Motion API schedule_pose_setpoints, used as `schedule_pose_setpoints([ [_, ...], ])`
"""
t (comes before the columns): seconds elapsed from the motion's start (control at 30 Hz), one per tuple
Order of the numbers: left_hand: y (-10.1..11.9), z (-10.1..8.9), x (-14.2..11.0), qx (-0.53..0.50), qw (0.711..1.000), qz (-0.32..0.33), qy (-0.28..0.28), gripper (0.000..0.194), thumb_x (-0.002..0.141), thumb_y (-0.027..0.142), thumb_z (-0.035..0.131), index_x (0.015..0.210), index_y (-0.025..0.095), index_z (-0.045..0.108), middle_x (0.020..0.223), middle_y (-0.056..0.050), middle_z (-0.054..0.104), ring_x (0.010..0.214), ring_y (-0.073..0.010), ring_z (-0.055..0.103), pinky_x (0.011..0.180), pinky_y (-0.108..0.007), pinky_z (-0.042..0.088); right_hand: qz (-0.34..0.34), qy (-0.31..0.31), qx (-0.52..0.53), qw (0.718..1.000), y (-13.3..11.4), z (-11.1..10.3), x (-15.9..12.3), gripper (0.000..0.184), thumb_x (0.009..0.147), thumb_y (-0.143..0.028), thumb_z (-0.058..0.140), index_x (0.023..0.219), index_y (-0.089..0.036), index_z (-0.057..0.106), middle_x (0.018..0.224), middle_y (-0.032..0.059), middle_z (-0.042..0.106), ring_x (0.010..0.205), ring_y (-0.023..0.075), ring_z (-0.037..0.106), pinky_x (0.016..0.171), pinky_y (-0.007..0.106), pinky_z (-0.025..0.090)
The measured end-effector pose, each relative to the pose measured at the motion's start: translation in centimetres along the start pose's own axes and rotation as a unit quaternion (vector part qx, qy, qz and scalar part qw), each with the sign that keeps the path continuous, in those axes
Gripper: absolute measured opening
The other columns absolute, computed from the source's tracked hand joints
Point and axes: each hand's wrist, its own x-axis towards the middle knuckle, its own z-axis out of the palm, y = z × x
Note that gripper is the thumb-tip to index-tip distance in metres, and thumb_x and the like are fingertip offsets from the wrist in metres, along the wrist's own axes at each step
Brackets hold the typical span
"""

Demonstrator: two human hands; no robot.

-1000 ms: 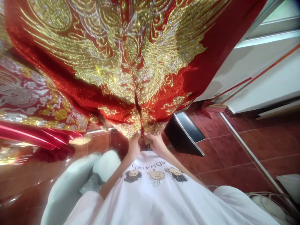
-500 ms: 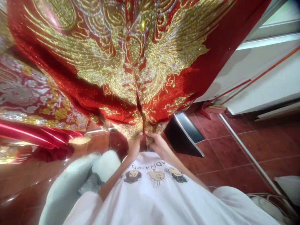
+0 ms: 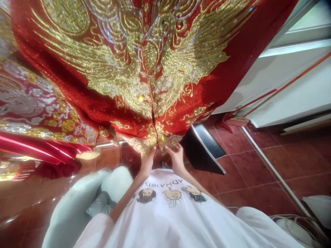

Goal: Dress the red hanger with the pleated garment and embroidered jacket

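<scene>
The red robe filled the upper part of the view, hanging down in front of the person, heavy with gold and silver embroidery and split by a front opening that ran down its middle to the hem. Left of the robe lay another embroidered red cloth with a satin edge; right of the robe, low against the red tiled floor, leaned a dark flat panel, and beyond that ran a white wall or frame.

Below the robe's hem, both hands were raised close together. The left hand was pinched on the gold hem edge just left of the opening; the right hand had its fingers curled on the matching edge just right of it. Whether any fastener sat between the fingers could not be told.

The work in hand appeared to be bringing the two hem edges together at the bottom of the opening. To do it well, the edges should likely be held level, with the gold scallops matched across the split, and drawn gently downward so the panels hung straight. The beading looked prone to snagging, so a light grip on the bound edge, not the sequins, seemed wise.
</scene>
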Motion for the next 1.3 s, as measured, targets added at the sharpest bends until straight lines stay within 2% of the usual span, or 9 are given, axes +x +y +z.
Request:
schedule_pose_setpoints([
  [0.1, 0.2, 0.1, -0.2, 0.008, 1.000, 0.025, 0.005, 0.045, 0.061, 0.034, 0.086, 0.097, 0.017, 0.066, 0.100, -0.008, 0.071, 0.094, -0.0225, 0.068, 0.088, -0.035, 0.052, -0.131, 0.040, -0.145, 0.980, 0.0, -0.3, -1.1, 0.033, 0.070, -0.037, 0.070, 0.091, -0.017, 0.053, 0.091, 0.0041, 0.060, 0.083, 0.0146, 0.055, 0.077, 0.027, 0.046],
  [0.17, 0.3, 0.1, -0.3, 0.024, 0.998, 0.049, -0.004, 0.039, 0.064, 0.036, 0.084, 0.093, 0.016, 0.067, 0.096, -0.008, 0.072, 0.094, -0.0217, 0.067, 0.089, -0.033, 0.050, -0.189, -0.016, -0.254, 0.948, -0.5, -0.1, -1.6, 0.024, 0.076, -0.039, 0.063, 0.073, -0.017, 0.054, 0.076, 0.0035, 0.059, 0.070, 0.0136, 0.052, 0.070, 0.026, 0.044],
  [0.23, 0.4, 0.2, -0.4, 0.035, 0.998, 0.060, -0.010, 0.036, 0.065, 0.038, 0.082, 0.087, 0.014, 0.068, 0.089, -0.008, 0.072, 0.089, -0.0209, 0.068, 0.087, -0.032, 0.051, -0.163, -0.080, -0.303, 0.936, -0.9, 0.4, -1.7, 0.024, 0.076, -0.038, 0.061, 0.067, -0.016, 0.057, 0.070, 0.0046, 0.061, 0.065, 0.0140, 0.052, 0.066, 0.026, 0.042],
  [0.33, 0.3, 0.1, -0.4, 0.032, 0.998, 0.057, -0.008, 0.036, 0.062, 0.039, 0.083, 0.081, 0.013, 0.067, 0.084, -0.007, 0.071, 0.083, -0.0201, 0.067, 0.082, -0.031, 0.051, -0.087, -0.126, -0.300, 0.941, -1.3, 1.2, -1.4, 0.022, 0.074, -0.036, 0.061, 0.071, -0.015, 0.066, 0.072, 0.0077, 0.067, 0.064, 0.0160, 0.057, 0.065, 0.026, 0.042],
  [0.6, -0.8, -0.1, -0.2, -0.016, 0.999, 0.024, -0.027, 0.042, 0.063, 0.038, 0.081, 0.093, 0.013, 0.067, 0.085, -0.007, 0.071, 0.088, -0.0208, 0.068, 0.085, -0.033, 0.051, -0.038, -0.137, -0.234, 0.962, -1.3, 2.2, -0.4, 0.029, 0.071, -0.039, 0.056, 0.060, -0.012, 0.061, 0.058, 0.0050, 0.061, 0.054, 0.0119, 0.050, 0.053, 0.021, 0.036],
  [0.73, -1.7, 0.0, 0.6, -0.038, 0.998, 0.010, -0.056, 0.037, 0.062, 0.038, 0.080, 0.085, 0.013, 0.067, 0.086, -0.009, 0.070, 0.088, -0.0217, 0.067, 0.083, -0.033, 0.052, 0.001, -0.148, -0.208, 0.967, -1.3, 2.8, -0.2, 0.029, 0.068, -0.039, 0.053, 0.052, -0.015, 0.049, 0.047, 0.0006, 0.049, 0.046, 0.0087, 0.040, 0.047, 0.021, 0.029],
  [0.87, -2.9, 0.2, 2.0, -0.021, 0.999, 0.031, -0.017, 0.033, 0.064, 0.035, 0.077, 0.086, 0.013, 0.066, 0.085, -0.007, 0.070, 0.084, -0.0189, 0.067, 0.080, -0.031, 0.051, 0.022, -0.134, -0.186, 0.973, -1.3, 3.8, 0.2, 0.027, 0.065, -0.035, 0.053, 0.048, -0.015, 0.047, 0.043, -0.0004, 0.045, 0.044, 0.0078, 0.037, 0.046, 0.020, 0.026],
  [1.1, -4.7, 0.6, 4.4, 0.017, 0.996, 0.078, 0.042, 0.031, 0.071, 0.031, 0.071, 0.095, 0.013, 0.064, 0.091, -0.010, 0.069, 0.088, -0.0210, 0.066, 0.078, -0.031, 0.051, 0.057, -0.045, -0.137, 0.988, -1.5, 6.4, 0.8, 0.015, 0.058, -0.022, 0.052, 0.046, -0.014, 0.046, 0.042, -0.0025, 0.043, 0.046, 0.0077, 0.036, 0.046, 0.020, 0.025],
  [1.3, -5.8, 0.0, 5.4, 0.040, 0.994, 0.090, 0.047, 0.029, 0.074, 0.031, 0.069, 0.098, 0.013, 0.066, 0.096, -0.012, 0.070, 0.092, -0.0231, 0.067, 0.083, -0.034, 0.053, 0.120, -0.028, -0.073, 0.990, -2.2, 7.2, 0.9, 0.007, 0.054, -0.018, 0.050, 0.050, -0.017, 0.044, 0.039, -0.0051, 0.037, 0.041, 0.0073, 0.033, 0.041, 0.021, 0.026],
])
